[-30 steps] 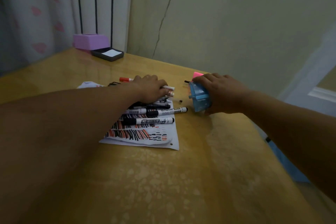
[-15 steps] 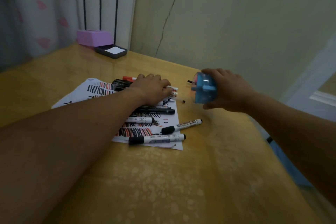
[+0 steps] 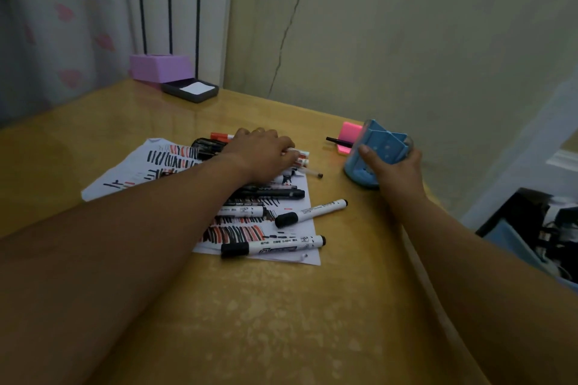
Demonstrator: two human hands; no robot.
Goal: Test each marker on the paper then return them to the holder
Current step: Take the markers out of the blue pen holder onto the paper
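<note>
A white paper (image 3: 156,162) covered in black and red strokes lies on the wooden table (image 3: 281,316). Several markers lie across it, among them a black-capped one (image 3: 272,247) at the paper's near edge and another (image 3: 311,212) angled off its right side. My left hand (image 3: 262,155) rests on the pile at the far end, fingers closed around a few white-bodied markers (image 3: 300,158). My right hand (image 3: 392,167) grips the blue holder (image 3: 375,150), which stands nearly upright on the table to the right of the paper, its opening up.
A pink block (image 3: 348,136) and a thin black pen (image 3: 339,141) lie just behind the holder. A purple box (image 3: 159,67) and a dark tray (image 3: 190,90) sit at the far left corner by the wall. The table's right edge runs close beside the holder.
My right hand has turned the blue holder from lying tipped on its side to nearly upright and set it down. Two markers rolled towards the paper's near edge. My left hand stayed on the pile.
</note>
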